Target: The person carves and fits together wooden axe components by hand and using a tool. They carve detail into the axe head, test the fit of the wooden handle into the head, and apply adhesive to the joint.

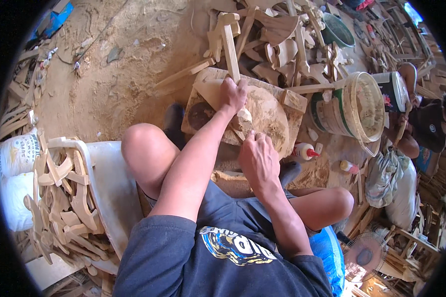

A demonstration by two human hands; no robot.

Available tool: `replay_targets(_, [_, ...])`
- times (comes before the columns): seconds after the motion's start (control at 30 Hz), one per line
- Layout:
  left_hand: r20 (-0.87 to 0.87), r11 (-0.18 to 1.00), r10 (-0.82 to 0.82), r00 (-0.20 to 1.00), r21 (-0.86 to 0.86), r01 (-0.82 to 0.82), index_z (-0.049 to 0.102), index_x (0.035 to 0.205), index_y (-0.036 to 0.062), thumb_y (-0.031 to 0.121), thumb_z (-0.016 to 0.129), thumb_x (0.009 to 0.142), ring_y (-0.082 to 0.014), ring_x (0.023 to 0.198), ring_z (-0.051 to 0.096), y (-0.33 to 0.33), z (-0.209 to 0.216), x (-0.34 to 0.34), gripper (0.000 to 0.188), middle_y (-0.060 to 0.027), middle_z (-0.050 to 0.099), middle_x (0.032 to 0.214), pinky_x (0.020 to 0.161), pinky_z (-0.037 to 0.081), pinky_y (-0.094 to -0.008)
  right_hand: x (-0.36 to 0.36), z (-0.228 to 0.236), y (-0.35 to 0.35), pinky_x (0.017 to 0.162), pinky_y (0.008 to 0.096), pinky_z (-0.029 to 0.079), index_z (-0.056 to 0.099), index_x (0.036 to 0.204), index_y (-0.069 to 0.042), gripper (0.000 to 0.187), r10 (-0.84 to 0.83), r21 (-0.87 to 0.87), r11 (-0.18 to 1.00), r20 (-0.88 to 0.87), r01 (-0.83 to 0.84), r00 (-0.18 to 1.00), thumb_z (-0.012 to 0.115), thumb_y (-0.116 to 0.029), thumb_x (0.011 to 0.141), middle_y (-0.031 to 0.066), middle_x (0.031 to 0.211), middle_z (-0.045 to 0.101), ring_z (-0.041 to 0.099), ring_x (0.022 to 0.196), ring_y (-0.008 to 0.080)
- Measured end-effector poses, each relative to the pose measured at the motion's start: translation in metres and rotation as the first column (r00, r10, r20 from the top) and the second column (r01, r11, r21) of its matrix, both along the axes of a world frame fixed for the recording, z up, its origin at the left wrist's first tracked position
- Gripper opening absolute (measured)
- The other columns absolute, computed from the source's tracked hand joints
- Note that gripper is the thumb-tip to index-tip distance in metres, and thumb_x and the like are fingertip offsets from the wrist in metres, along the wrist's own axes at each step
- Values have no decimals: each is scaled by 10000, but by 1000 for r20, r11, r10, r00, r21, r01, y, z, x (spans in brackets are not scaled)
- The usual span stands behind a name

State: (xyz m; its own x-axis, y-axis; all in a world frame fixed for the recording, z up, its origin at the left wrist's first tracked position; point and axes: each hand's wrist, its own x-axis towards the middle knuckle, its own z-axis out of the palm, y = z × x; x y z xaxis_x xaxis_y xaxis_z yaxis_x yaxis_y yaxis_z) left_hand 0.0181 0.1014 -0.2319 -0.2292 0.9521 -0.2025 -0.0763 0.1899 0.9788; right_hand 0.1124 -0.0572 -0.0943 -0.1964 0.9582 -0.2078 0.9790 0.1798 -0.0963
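My left hand (234, 95) is wrapped round a long pale wooden piece (230, 52) with a short crosspiece at its far end. The carved near end of that piece sticks out below my fist, over a wooden work block (293, 103) dusted with sawdust. Close to this end, my right hand (260, 157) is closed, knuckles up. What its fingers hold is hidden; a thin edge shows just left of them, too small to name.
Beyond the block lies a heap of cut wooden parts (282, 52). To the right stand a dusty bucket (349, 106) and a white glue bottle with a red cap (305, 151). A bin (111, 173) of wooden pieces is at left. Another person (426, 123) sits far right.
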Motion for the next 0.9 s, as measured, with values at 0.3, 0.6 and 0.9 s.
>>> replay_targets(0.3, [-86,999,-42,995,-16,41,591,635,-31,366,607,965,-284,464,673,5,-9,4,516,-164,629,525,486,552,-442,-3,-11,8,760,413,656,685,1250,109,321,3,79,997,-24,-2,1000,597,-56,988,228,1089,721,733,1019,345])
replay_targets(0.6, [-37,1000,13,999,26,-12,572,628,-25,360,645,958,-229,420,633,5,-19,-2,512,-115,613,522,419,515,-396,-8,-11,-8,764,407,659,675,1264,110,341,-7,105,994,-46,12,999,607,-54,973,219,1109,712,727,1021,345])
replay_targets(0.9, [-48,1000,17,999,27,-15,579,690,-56,356,620,985,-270,449,663,6,-20,-7,508,-150,619,524,446,535,-429,-10,-2,1,768,417,654,678,1286,107,372,-1,84,996,-55,6,998,612,-50,956,224,1093,734,738,1041,341])
